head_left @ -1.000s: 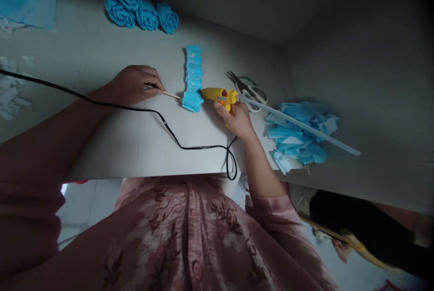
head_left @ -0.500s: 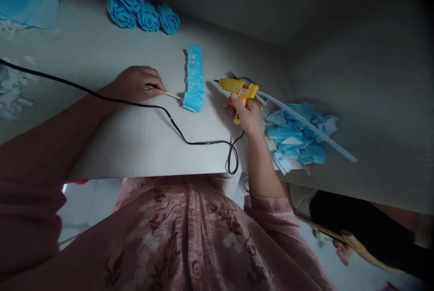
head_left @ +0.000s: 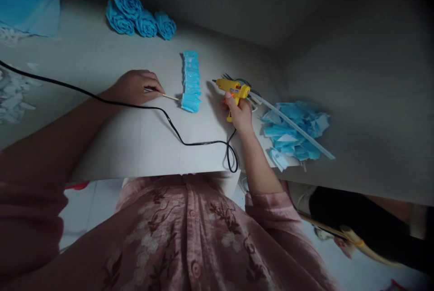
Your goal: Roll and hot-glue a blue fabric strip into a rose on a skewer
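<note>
Closed round a thin wooden stick (head_left: 170, 97), my left hand (head_left: 139, 88) rests on the pale table (head_left: 152, 146). The stick's far end meets the lower end of a pleated blue strip (head_left: 191, 80), which lies lengthwise away from me. My right hand (head_left: 241, 111) grips a yellow glue gun (head_left: 233, 89) by its handle, a small orange light showing by the fingers. The gun's nozzle points left, a little apart from the strip. A long translucent glue stick (head_left: 294, 126) sticks out of its back.
Several blue paper roses (head_left: 127, 3) stand at the back left. Blue paper pieces (head_left: 294, 130) are heaped at the right. A black cord (head_left: 135, 106) crosses my left forearm. White scraps (head_left: 15, 92) lie far left. Another person's dark-clothed leg (head_left: 359, 218) shows lower right.
The view has shifted slightly. My right hand and the glue gun are a little further left in the picture. My left hand still holds the stick at the strip.
</note>
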`<state>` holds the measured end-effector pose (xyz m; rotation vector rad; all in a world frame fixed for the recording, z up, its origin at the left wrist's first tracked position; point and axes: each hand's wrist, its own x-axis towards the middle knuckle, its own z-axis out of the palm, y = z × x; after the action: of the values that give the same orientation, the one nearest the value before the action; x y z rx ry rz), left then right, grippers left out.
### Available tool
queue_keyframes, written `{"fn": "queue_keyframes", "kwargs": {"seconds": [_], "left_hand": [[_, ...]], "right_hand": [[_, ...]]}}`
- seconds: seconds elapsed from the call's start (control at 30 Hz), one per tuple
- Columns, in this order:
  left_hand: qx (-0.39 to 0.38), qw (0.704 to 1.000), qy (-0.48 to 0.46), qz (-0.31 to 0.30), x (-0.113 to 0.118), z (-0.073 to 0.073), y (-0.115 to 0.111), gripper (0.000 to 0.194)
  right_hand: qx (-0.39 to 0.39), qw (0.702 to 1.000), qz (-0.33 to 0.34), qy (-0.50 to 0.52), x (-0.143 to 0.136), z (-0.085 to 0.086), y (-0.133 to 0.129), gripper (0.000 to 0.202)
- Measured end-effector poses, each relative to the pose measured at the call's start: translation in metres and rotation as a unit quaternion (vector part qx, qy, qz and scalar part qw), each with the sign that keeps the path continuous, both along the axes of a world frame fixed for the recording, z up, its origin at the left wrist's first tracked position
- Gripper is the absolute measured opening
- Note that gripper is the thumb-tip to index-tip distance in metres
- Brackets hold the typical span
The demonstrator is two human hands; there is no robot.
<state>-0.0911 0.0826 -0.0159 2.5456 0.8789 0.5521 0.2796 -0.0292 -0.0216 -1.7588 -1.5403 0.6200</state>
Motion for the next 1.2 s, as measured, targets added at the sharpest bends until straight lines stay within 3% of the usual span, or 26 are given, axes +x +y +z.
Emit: {"fn": "queue_keyframes", "kwargs": {"seconds": [0.27, 0.53, 0.97, 1.1, 1.2], "left_hand": [[-0.001, 1.0, 0.015, 0.004, 0.002, 0.003, -0.001, 0.043], [0.003, 0.999, 0.01, 0.032, 0.003, 0.001, -0.002, 0.037], [0.016, 1.0, -0.006, 0.022, 0.002, -0.001, 0.0, 0.036], [0.021, 1.0, -0.003, 0.013, 0.003, -0.002, 0.002, 0.037], [0.014, 1.0, -0.002, 0.011, 0.003, -0.003, 0.004, 0.037]], "right_hand": [[0.025, 0.997, -0.073, -0.005, -0.004, -0.001, 0.003, 0.068], [0.029, 0.996, -0.087, -0.018, -0.006, -0.004, 0.006, 0.07], [0.05, 0.993, -0.099, 0.028, -0.014, 0.002, 0.005, 0.087], [0.018, 0.994, -0.086, 0.059, -0.01, 0.01, 0.011, 0.08], [-0.019, 0.993, -0.071, 0.097, 0.0, 0.027, 0.032, 0.069]]}}
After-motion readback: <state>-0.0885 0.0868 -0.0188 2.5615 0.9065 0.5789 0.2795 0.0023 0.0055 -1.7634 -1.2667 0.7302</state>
